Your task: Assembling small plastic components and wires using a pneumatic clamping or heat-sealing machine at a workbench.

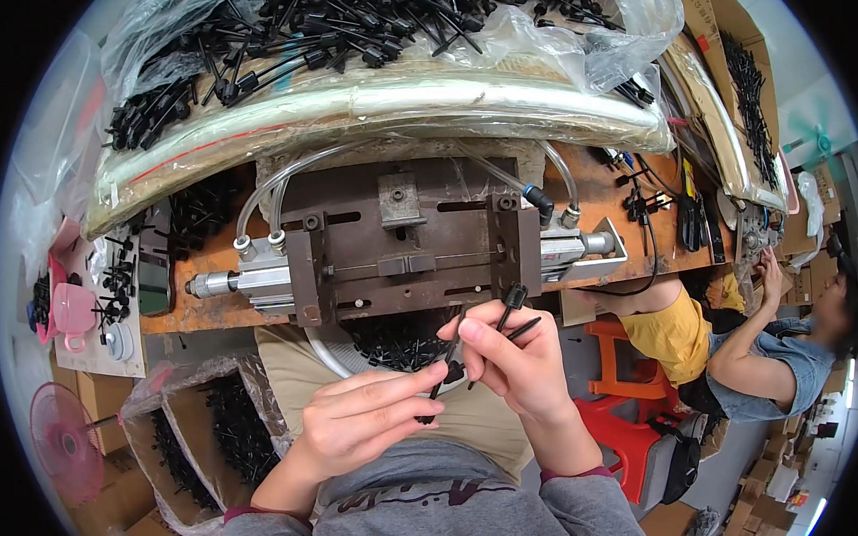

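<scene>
My left hand [354, 424] is closed around the lower end of a black plastic stemmed piece [454, 371], with its fingers pointing right and a second black knob showing below the fingertips. Close beside it, my right hand [517, 359] pinches several similar thin-stemmed pieces, one with its ribbed black head [516, 296] up. The hands nearly meet over my lap, just in front of a brown metal clamping fixture [351, 190]. A small metal block [400, 201] is bolted to this fixture, and an air cylinder [264, 278] sits at its left end.
Behind the fixture, a large plastic-lined carton [385, 104] overflows with black pieces. Lined boxes [184, 428] of pieces stand at lower left, near a pink fan [62, 437]. To the right are a red stool [624, 441] and a seated co-worker [763, 360]. Clear hoses [298, 169] arch over the bench.
</scene>
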Available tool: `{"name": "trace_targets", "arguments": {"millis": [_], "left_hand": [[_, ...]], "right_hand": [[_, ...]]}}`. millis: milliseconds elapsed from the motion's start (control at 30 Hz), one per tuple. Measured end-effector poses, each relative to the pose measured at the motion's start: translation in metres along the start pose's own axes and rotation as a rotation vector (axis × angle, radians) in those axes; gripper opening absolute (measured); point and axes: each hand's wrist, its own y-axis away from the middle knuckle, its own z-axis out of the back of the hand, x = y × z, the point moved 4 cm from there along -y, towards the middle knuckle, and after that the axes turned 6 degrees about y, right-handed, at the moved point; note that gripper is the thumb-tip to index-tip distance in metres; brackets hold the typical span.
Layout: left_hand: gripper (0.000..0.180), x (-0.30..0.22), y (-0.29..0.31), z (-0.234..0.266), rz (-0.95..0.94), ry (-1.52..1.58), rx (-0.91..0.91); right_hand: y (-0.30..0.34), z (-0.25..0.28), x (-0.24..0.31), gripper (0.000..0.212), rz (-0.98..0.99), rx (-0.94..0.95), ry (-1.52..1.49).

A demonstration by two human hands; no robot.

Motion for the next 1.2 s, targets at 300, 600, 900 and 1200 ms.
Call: {"name": "trace_targets", "arguments": {"millis": [300, 600, 900, 1200], "left_hand": [[0.029, -0.003, -0.001, -0.004, 0.01, -0.033, -0.009], [0.031, -0.002, -0.005, 0.0, 0.047, -0.17, -0.056], [0.029, 0.018, -0.02, -0.011, 0.026, -0.635, -0.091], [0.023, 0.023, -0.028, -0.009, 0.024, -0.762, -0.025]], "right_hand": [[0.008, -0.001, -0.003, 0.014, 0.066, -0.039, 0.037], [0.01, 0.007, -0.003, 0.019, 0.133, -0.116, 0.087], [0.029, 0.014, 0.013, 0.021, 0.358, -0.074, 0.093], [0.032, 0.015, 0.009, 0.019, 0.444, -0.057, 0.061]]}}
